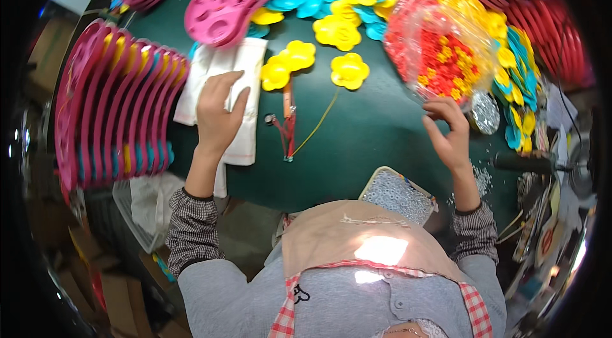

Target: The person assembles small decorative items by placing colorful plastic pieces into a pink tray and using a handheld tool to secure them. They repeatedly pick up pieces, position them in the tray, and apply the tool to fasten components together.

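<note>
nearest the camera is our grey top (344,293), with a beige apron (331,242) beyond it. our right hand (451,131) is at the near edge of a clear bag (446,51), fingers bent and thumb apart, nothing visible between them; our left hand (218,111) is loosely spread over a white cloth (242,140), gripping nothing we can see, though we cannot tell if it touches. we judge it best to handle the thin plastic gently, so nothing spills, and keep the left palm light. the bag lies right on the green table (357,140), crinkled and shiny, full of small red and yellow pieces.
</note>
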A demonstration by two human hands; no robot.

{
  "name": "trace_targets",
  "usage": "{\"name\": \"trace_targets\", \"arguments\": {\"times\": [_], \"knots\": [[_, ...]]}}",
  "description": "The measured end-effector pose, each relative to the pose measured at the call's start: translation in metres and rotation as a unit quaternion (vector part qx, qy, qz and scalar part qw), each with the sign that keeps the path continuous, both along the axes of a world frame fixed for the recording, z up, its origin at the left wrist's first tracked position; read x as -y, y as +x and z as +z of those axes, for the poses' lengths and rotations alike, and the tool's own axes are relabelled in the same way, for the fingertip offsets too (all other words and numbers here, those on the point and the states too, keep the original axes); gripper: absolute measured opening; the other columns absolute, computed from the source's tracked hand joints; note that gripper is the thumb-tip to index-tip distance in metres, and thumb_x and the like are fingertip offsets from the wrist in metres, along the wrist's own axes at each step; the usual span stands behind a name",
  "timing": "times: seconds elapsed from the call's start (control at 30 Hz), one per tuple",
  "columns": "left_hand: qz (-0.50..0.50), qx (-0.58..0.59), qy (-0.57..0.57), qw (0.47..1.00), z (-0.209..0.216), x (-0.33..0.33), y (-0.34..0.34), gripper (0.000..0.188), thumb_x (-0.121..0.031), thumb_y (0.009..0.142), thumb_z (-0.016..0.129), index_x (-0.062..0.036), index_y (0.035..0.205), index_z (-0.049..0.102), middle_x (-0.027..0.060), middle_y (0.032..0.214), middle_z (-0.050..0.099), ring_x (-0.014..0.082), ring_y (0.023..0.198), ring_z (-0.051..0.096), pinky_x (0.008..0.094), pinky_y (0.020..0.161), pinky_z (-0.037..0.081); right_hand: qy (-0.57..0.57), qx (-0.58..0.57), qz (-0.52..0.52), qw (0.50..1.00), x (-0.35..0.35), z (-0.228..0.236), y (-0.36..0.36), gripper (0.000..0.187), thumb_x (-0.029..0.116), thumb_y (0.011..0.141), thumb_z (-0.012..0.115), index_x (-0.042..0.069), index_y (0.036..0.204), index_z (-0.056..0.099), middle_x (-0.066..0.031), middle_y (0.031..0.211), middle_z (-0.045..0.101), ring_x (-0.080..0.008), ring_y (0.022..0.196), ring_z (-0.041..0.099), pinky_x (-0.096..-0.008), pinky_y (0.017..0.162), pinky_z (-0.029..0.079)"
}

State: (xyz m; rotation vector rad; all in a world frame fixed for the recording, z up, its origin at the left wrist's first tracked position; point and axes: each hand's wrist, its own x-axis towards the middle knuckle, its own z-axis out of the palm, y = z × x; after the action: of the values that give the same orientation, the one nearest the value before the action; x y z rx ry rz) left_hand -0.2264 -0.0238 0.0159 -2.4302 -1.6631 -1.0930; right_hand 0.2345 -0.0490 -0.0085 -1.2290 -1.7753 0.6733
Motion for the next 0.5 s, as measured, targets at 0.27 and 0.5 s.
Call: {"name": "trace_targets", "arguments": {"times": [0.27,0.5], "knots": [[-0.156,-0.034,-0.114,0.980,-0.040,-0.106,0.107,0.050,-0.011,0.086,0.076,-0.0017,0.133,0.062,0.0186,0.139,0.061,0.0395,0.128,0.058,0.0449,0.107,0.049,0.030,0.215,0.070,0.974,-0.069,-0.019,-0.048,0.045,0.002,0.082,0.068,0.004,0.127,0.065,-0.0154,0.133,0.063,-0.0339,0.125,0.062,-0.0433,0.102,0.055],[-0.228,-0.018,-0.086,0.970,-0.056,-0.211,0.164,0.058,-0.005,0.082,0.071,0.0004,0.138,0.058,0.0212,0.143,0.059,0.0420,0.133,0.055,0.0450,0.111,0.048,0.076,0.326,0.111,0.936,-0.111,-0.045,-0.084,0.042,0.008,0.083,0.065,0.009,0.125,0.067,-0.0168,0.122,0.072,-0.0355,0.121,0.065,-0.0476,0.110,0.047]]}}
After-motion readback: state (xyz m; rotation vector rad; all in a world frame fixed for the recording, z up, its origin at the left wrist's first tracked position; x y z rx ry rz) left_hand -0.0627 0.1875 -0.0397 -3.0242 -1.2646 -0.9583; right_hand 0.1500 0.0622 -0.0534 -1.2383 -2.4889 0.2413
